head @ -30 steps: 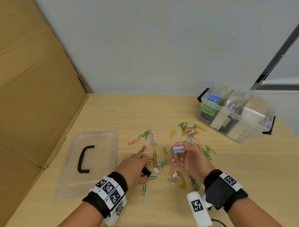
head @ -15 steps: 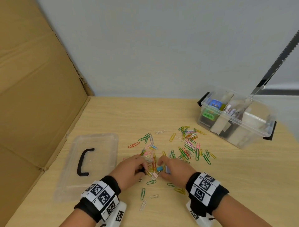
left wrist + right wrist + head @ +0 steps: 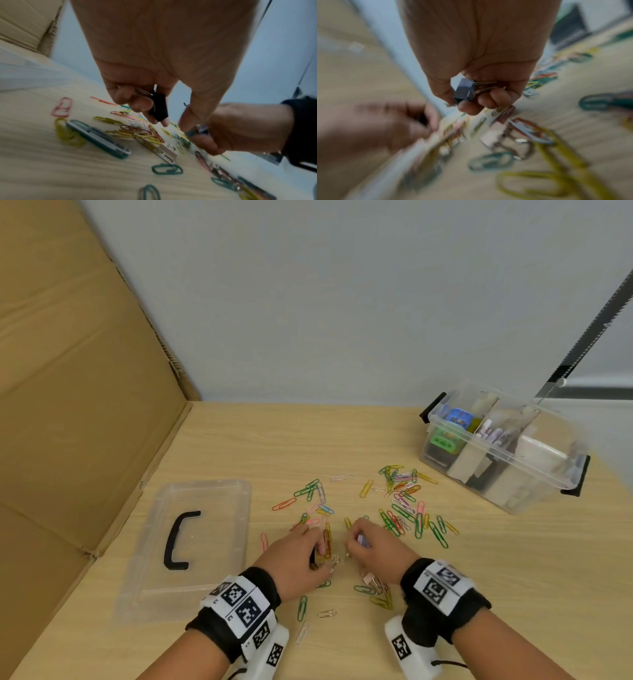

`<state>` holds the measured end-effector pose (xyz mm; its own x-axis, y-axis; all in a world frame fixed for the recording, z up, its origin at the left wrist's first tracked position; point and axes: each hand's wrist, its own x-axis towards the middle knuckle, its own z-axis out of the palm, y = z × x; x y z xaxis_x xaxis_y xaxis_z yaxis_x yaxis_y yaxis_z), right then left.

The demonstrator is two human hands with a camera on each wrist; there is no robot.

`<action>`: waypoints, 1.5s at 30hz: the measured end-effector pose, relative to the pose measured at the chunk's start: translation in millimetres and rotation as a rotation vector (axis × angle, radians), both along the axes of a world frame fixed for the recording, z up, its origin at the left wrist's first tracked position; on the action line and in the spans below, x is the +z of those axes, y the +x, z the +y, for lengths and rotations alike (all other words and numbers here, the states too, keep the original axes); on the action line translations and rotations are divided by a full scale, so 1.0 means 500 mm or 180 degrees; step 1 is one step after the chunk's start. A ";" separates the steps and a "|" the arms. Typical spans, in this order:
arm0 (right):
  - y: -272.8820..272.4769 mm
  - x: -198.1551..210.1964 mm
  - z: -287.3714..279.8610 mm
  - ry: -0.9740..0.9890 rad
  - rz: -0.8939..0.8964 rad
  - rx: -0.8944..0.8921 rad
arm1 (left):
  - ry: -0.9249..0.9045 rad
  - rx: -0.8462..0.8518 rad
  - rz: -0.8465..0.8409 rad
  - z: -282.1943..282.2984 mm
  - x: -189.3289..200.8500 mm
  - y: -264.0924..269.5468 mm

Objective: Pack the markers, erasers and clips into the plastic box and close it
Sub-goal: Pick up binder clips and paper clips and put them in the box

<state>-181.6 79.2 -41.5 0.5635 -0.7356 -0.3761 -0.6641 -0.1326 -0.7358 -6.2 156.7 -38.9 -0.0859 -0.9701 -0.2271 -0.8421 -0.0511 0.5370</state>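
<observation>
On the wooden table, left of everything, the clear lid lies flat, then the left hand curls around a black binder clip, the right hand grips a blue-grey binder clip among scattered paper clips, and the open plastic box stands far right.

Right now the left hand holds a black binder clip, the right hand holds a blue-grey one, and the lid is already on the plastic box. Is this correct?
Not quite. The lid is not on the plastic box; the head view shows it lying flat on the table, left of the hands, with the box open. The rest holds: the left hand grips a black binder clip and the right hand a blue-grey one.
</observation>
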 end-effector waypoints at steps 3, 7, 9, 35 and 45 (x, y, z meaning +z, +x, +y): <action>-0.025 0.020 -0.018 0.1035 -0.1017 -0.0848 | 0.0012 -0.0092 -0.0462 -0.012 -0.008 -0.011; -0.050 0.038 -0.032 0.2227 -0.2102 -0.1765 | 0.0103 -0.0139 -0.0550 -0.021 -0.017 -0.018; -0.056 0.036 -0.033 0.2344 -0.2286 -0.1993 | 0.0077 -0.0161 -0.0564 -0.022 -0.016 -0.019; -0.042 0.002 0.037 -0.1031 0.1328 0.0389 | -0.0268 0.0454 0.0086 -0.004 0.006 0.035; -0.168 0.089 -0.036 -0.0332 -0.0216 -0.0282 | -0.0361 0.0523 0.0084 -0.046 0.018 -0.032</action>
<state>-265.8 61.2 3.0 0.5161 -0.8166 -0.2582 -0.6258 -0.1537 -0.7647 -22.4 133.6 -29.7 0.0713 -0.9908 -0.1154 -0.8128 -0.1248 0.5690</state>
